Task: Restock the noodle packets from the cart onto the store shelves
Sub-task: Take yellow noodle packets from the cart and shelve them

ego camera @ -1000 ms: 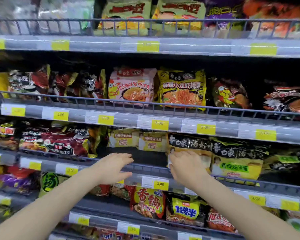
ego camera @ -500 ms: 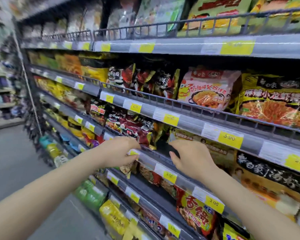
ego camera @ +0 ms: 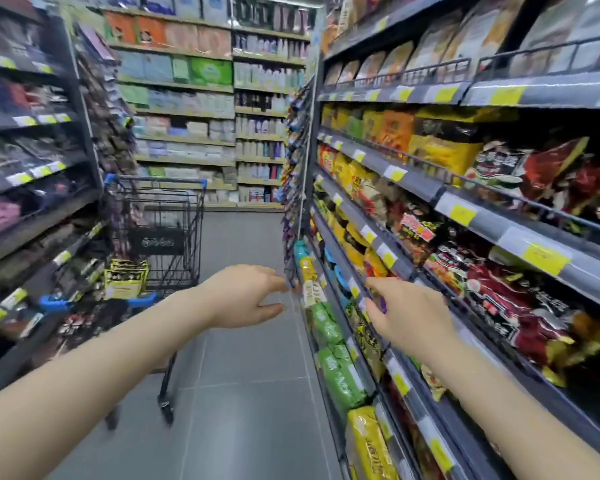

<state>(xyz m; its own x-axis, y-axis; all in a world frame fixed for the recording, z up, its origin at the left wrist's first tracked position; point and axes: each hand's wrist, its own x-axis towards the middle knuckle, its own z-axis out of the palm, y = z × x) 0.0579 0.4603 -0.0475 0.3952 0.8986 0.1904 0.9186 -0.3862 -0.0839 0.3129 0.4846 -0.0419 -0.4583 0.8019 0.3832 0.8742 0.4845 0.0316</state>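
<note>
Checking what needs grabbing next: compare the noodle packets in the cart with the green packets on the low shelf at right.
The yellow-and-black packets stand bunched in the cart at the aisle's left; the green packets lie in a row along the right shelf's lower tier. The cart's packets are a small cluster; the green ones run on for several packs. Neither hand, left or right, touches either.

Single head cam, faces down aisle, shelves close on right, cart ahead-left
</note>
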